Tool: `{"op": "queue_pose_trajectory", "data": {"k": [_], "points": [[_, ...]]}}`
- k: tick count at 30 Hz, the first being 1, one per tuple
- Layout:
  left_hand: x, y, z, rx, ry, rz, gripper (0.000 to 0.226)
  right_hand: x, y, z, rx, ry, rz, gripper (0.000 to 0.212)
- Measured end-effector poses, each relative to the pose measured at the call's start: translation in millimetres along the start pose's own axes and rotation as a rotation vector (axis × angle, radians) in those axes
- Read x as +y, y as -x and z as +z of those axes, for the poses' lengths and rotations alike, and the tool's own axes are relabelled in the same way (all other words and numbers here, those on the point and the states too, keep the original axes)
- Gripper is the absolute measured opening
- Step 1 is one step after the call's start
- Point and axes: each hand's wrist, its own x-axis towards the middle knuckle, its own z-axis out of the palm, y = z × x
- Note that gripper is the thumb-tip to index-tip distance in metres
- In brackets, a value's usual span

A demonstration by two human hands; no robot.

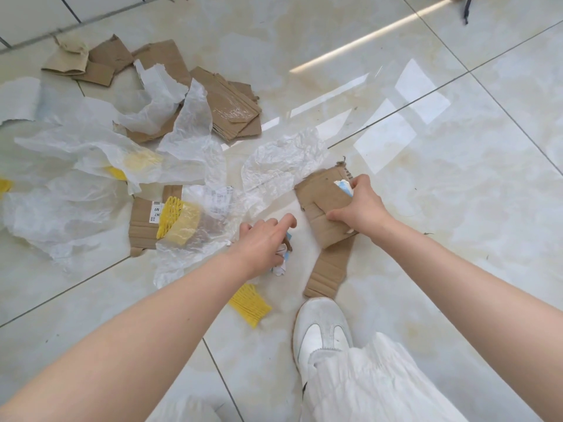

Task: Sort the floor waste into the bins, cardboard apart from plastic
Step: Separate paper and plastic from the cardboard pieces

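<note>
A glossy cream tiled floor (396, 208) with dark grout lines spreads under me, catching bright window reflections to the right. From my head view, my right hand (362, 205) grips a torn cardboard strip (327, 220), thumb curled over its near edge and fingers wrapped round the far side, where a white and blue scrap (344, 186) is pinched against it. The strip bends down and its low end reaches the toe of my white shoe (321, 327). My left hand (265, 242) is just left of the strip, forefinger stretched out, the other fingers curled round a small crumpled white scrap (280, 268).

A yellow foam net (249, 304) lies on the floor near my left wrist. To the left, a clear plastic bag (198, 233) covers a labelled cardboard piece (143, 226) and another yellow net (170, 214). Further left, crumpled white plastic sheets (76, 178) sprawl in a heap. Far left, near the wall, several flat brown cardboard pieces (225, 108) lie overlapping, partly under plastic. One clear sheet (280, 162) lies just beyond my hands.
</note>
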Motion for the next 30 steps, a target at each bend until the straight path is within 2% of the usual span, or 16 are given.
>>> {"op": "queue_pose_trajectory", "data": {"k": [3, 6, 8, 9, 13, 19, 24, 27, 30], "points": [[-5.5, 6.2, -0.2, 0.055, 0.103, -0.019, 0.058, 5.6, 16.2, -5.7, -0.044, -0.247, 0.082, 0.066], [-12.6, 12.1, -2.9, 0.07, 0.316, -0.06, 0.043, 20.8, 35.8, -4.6, -0.081, -0.384, 0.14, 0.073], [-17.9, 15.1, -5.2, 0.091, 0.34, -0.071, 0.025, 32.7, 45.8, -0.1, -0.076, -0.387, 0.164, 0.082], [-20.4, 16.7, -5.7, 0.095, 0.336, -0.082, 0.024, 37.6, 49.4, 3.1, -0.065, -0.37, 0.178, 0.084], [-28.0, 22.4, -3.0, 0.088, 0.402, -0.12, 0.024, 47.9, 53.9, 20.0, -0.027, -0.231, 0.225, 0.08], [-32.9, 32.8, 1.4, 0.069, 0.43, -0.091, 0.016, 28.7, 51.2, 40.3, -0.034, -0.029, 0.206, 0.076], [-30.3, 36.3, 1.7, 0.078, 0.66, -0.182, 0.02, 12.3, 49.1, 53.5, -0.06, 0.075, 0.204, 0.08], [-28.4, 37.2, 0.3, 0.084, 0.853, -0.28, 0.009, 4.9, 46.7, 59.3, -0.042, 0.032, 0.145, 0.07], [-26.1, 38.0, 0.3, 0.047, 0.961, -0.34, 0.011, 0.6, 43.5, 65.2, -0.101, -0.26, 0.18, 0.057]]}}
